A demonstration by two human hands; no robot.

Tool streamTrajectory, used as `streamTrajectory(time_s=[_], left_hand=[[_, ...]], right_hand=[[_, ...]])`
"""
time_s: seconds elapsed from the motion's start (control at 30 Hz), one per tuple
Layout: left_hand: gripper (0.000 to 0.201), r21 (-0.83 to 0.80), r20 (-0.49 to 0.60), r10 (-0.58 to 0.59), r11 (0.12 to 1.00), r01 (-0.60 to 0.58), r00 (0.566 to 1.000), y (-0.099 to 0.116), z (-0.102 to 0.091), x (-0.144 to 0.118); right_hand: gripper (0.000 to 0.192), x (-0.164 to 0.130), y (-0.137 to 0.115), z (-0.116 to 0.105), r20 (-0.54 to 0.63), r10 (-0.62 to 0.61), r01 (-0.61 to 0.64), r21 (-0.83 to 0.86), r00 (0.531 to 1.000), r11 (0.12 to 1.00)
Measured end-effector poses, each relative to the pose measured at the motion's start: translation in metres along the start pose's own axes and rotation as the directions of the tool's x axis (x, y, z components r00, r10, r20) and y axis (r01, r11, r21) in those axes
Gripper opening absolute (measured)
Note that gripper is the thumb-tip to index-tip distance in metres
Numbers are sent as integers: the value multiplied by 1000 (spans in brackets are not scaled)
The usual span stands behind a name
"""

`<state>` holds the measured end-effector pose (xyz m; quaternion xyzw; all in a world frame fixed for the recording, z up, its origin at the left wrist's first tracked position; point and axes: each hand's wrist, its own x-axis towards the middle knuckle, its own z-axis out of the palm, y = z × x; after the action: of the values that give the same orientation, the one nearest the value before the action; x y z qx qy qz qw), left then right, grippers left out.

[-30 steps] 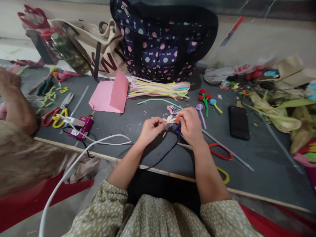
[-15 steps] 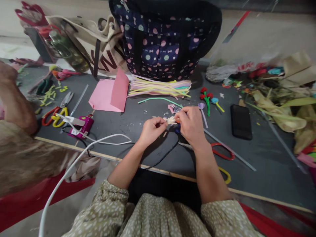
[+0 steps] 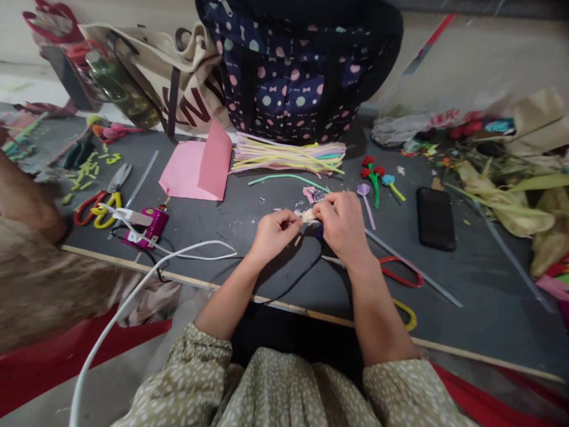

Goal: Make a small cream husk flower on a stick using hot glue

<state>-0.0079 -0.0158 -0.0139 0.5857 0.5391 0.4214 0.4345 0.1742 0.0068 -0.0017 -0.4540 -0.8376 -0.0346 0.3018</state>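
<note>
I see a small cream paper piece [image 3: 307, 215] pinched between both hands, just above the dark table [image 3: 267, 279]. My left hand [image 3: 273, 234] grips its near-left end with thumb and fingertips; my right hand [image 3: 342, 222] clamps the other end from above. Just beyond the right hand lie a green strip [image 3: 284, 178] and little paper flowers [image 3: 371, 175]. Red scissors [image 3: 398, 273] lie beside the right wrist, a black phone [image 3: 435, 218] further right.

Small cream husk piece [image 3: 307, 216], pinched above the dark tabletop
</note>
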Motion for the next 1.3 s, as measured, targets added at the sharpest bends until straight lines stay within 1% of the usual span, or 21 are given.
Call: streamTrajectory(time_s=[0.33,0.63,0.77,0.87,0.97,1.03,1.13,1.2,1.23,1.3], left_hand=[[12,55,-31,27,998,-25,999,3,0,-1],[13,74,-29,50,996,-48,998,0,1,-1],[12,70,-38,47,997,-44,998,0,2,-1],[12,68,-41,39,997,-36,998,0,2,-1],[13,-28,-37,-6,1000,5,999,1,2,-1],[15,-164,-27,-61,985,56,998,2,2,0],[21,-400,-19,-126,910,108,992,3,2,1],[24,-524,-44,-126,848,85,991,4,3,1],[25,-570,-63,-112,820,57,992,4,3,2],[24,-638,-95,-70,770,-6,993,5,5,3]], right_hand=[[21,1,-4,-1,38,-18,18,-13,999,1000],[20,2,-3,1,41,17,-19,32,999,999],[21,2,-4,1,57,31,-33,40,998,999],[22,2,-6,1,45,41,-43,53,998,998],[21,3,-7,-4,-2,36,-35,96,999,995],[19,2,-8,-7,-63,58,-48,149,996,988],[19,1,-10,-11,-197,157,-104,256,968,961],[14,0,-14,-10,-240,247,-155,346,939,925],[11,0,-17,-9,-233,277,-172,389,932,905],[7,0,-24,-7,-176,299,-187,469,938,863]])
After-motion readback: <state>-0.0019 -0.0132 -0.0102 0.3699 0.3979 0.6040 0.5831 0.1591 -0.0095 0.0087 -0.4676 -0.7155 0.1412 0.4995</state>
